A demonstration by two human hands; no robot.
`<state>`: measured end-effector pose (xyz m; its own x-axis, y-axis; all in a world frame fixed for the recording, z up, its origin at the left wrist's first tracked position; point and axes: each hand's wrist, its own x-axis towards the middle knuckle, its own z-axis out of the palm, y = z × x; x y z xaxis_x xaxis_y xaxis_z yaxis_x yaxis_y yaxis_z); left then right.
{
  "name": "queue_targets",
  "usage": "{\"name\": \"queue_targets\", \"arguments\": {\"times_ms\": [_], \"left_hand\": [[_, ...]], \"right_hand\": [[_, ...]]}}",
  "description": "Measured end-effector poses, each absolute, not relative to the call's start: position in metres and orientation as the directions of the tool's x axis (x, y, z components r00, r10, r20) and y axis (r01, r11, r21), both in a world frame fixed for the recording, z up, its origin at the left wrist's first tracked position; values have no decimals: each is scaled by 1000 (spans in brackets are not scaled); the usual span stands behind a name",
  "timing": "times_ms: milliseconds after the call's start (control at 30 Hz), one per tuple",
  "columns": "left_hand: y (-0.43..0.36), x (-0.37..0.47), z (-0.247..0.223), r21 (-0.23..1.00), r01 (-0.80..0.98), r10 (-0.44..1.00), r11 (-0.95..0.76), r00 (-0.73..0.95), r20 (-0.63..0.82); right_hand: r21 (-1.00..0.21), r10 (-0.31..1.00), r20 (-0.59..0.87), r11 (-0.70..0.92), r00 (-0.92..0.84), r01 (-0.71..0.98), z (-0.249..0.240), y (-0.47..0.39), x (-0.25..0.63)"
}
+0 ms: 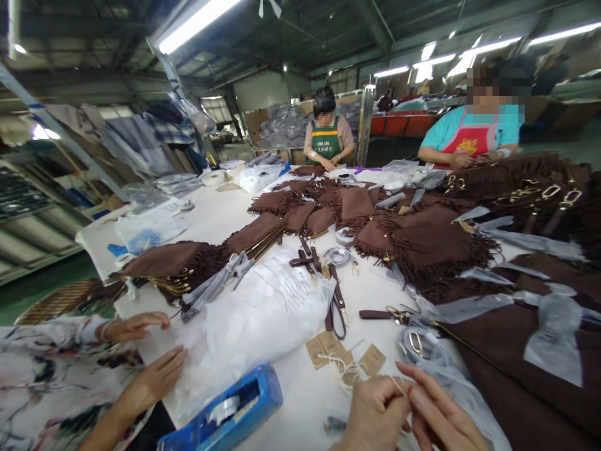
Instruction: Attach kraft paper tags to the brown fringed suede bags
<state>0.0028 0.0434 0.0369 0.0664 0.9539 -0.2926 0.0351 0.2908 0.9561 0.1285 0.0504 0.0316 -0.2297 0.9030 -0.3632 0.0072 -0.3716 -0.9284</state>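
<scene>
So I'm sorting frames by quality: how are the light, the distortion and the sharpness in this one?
Head view: ceiling strip lights are blown out to white; wide-angle bending curves the shelving at the left edge; the left hand and right hand at the bottom are slightly soft, as is the blue tape dispenser; the white table is evenly lit, with faint shadows.

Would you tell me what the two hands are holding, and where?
The left hand and right hand pinch a thin white string between fingertips, near the tags.
</scene>
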Motion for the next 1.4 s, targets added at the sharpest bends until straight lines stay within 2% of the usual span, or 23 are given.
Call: {"name": "queue_targets", "arguments": {"times_ms": [67, 100, 167, 267, 333, 400, 467, 567, 633, 733, 833, 967, 1133, 1400], "left_hand": [[39, -4, 49, 977, 121, 983, 177, 26, -182], [38, -7, 54, 975, 140, 985, 170, 4, -172], [38, -12, 62, 972, 62, 974, 226, -15, -226], [37, -18, 64, 926, -151, 938, 345, 33, -344], [33, -23, 57, 899, -181, 916, 400, 42, -399], [25, -30, 43, 910, -48, 911, 412, 15, -412], [14, -35, 24, 885, 248, 915, 393, -10, -403], [-2, -33, -4, 692, 687, 928, 223, 67, -365], [-6, -24, -16, 606, 794, 931, 48, 185, -316], [-1, -8, -25, 568, 821, 896, -54, 291, -335], [9, 2, -25, 567, 824, 850, 12, 290, -439], [12, 2, -24, 571, 819, 819, 63, 284, -498], [6, 3, -24, 544, 831, 815, 115, 234, -530], [4, 2, -22, 585, 793, 807, 167, 230, -543]], "right_hand": [[-874, 856, -426, -473, -292, -114, 38, 44, 125], [-861, 848, -425, -486, -315, -147, 41, 43, 123], [-876, 857, -398, -461, -326, -143, 47, 41, 122], [-933, 887, -347, -359, -304, 17, 53, 43, 125], [-946, 912, -314, -279, -262, 163, 55, 43, 131], [-938, 947, -258, -199, -190, 284, 56, 40, 142], [-919, 980, -166, -115, -105, 377, 52, 34, 157], [-877, 999, -36, -12, -40, 481, 42, 19, 178], [-852, 999, 2, 25, -44, 523, 31, 6, 186], [-821, 995, 5, 58, -95, 568, 13, -14, 184], [-801, 993, 11, 77, -114, 594, -4, -30, 172], [-796, 998, 50, 69, -48, 601, -19, -40, 156], [-796, 998, 47, 65, -46, 602, -29, -46, 151], [-729, 997, 35, 68, -63, 681, -35, -51, 154]]}}
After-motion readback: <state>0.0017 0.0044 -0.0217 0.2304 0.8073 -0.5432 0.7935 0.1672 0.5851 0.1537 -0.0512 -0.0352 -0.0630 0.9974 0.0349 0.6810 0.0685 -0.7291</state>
